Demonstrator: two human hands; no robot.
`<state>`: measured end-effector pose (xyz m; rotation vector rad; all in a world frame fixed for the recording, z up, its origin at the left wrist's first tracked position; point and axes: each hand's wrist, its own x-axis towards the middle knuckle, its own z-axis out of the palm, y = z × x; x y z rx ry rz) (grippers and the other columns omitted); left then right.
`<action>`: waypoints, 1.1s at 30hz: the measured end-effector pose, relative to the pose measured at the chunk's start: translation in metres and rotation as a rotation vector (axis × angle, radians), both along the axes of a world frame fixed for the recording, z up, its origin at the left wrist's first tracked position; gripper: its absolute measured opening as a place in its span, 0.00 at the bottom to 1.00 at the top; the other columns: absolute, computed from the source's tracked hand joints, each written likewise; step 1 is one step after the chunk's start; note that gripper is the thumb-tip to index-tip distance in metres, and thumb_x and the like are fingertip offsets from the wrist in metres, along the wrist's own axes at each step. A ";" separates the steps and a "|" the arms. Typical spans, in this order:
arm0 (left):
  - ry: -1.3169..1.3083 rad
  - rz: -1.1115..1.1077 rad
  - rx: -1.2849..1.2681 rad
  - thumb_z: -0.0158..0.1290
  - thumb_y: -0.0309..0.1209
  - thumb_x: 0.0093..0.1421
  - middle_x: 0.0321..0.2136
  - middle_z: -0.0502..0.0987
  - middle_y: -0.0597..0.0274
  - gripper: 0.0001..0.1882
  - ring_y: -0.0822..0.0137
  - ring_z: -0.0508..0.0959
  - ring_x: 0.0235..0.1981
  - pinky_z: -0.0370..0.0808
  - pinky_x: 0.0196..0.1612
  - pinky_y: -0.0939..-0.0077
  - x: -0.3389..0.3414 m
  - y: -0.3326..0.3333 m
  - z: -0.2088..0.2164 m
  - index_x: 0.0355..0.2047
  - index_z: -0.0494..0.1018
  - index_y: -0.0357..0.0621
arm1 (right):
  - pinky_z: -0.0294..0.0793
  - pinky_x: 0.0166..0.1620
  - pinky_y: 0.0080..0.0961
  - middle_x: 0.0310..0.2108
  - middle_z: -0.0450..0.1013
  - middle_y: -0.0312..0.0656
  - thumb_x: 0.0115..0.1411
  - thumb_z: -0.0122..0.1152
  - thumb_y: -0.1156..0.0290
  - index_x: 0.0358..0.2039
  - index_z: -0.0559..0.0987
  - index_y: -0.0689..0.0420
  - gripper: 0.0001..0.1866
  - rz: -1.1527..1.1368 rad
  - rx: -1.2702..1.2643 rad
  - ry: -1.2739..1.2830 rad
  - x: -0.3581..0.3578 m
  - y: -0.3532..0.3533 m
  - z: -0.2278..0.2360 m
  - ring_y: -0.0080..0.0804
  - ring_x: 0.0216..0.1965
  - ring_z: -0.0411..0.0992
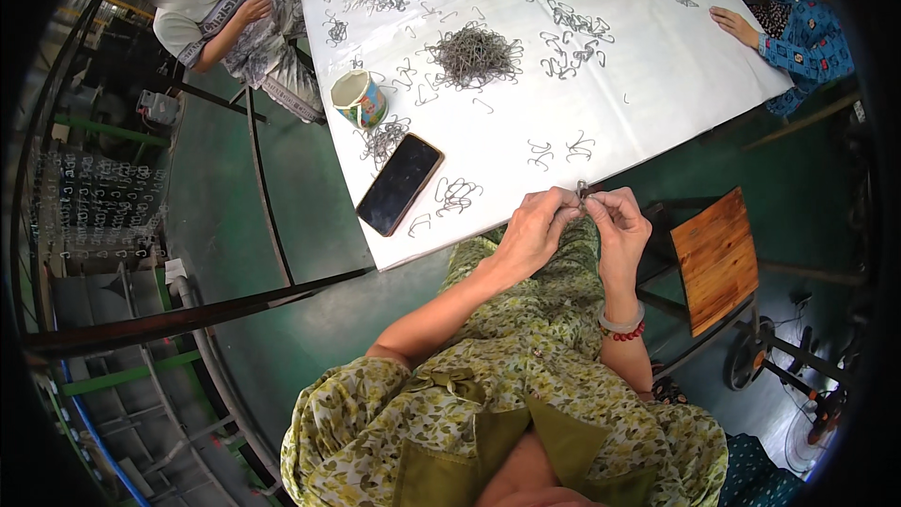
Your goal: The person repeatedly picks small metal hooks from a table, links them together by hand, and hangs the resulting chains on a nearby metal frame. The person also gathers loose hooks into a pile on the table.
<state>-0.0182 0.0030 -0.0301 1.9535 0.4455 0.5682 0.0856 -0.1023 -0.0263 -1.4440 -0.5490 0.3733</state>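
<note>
At the near edge of the white-covered table, my left hand and my right hand meet fingertip to fingertip. Both are closed in a pinch around small bent metal wire hooks, whose tops stick up between the fingers; how many there are I cannot make out. Just beyond my hands lie two small groups of wire hooks. Left of my left hand is another loose cluster of hooks. A dense heap of hooks sits farther back.
A dark-screened phone lies at the table's near left corner, with a colourful cup beyond it. Co-workers sit at the far left and far right. A wooden stool stands at my right.
</note>
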 end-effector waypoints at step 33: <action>0.010 -0.064 -0.363 0.54 0.24 0.62 0.32 0.80 0.54 0.07 0.70 0.81 0.30 0.79 0.31 0.79 0.026 0.039 0.030 0.38 0.74 0.32 | 0.66 0.40 0.18 0.27 0.72 0.31 0.55 0.66 0.81 0.28 0.81 0.61 0.02 -0.092 0.237 0.325 0.003 -0.023 -0.008 0.17 0.32 0.67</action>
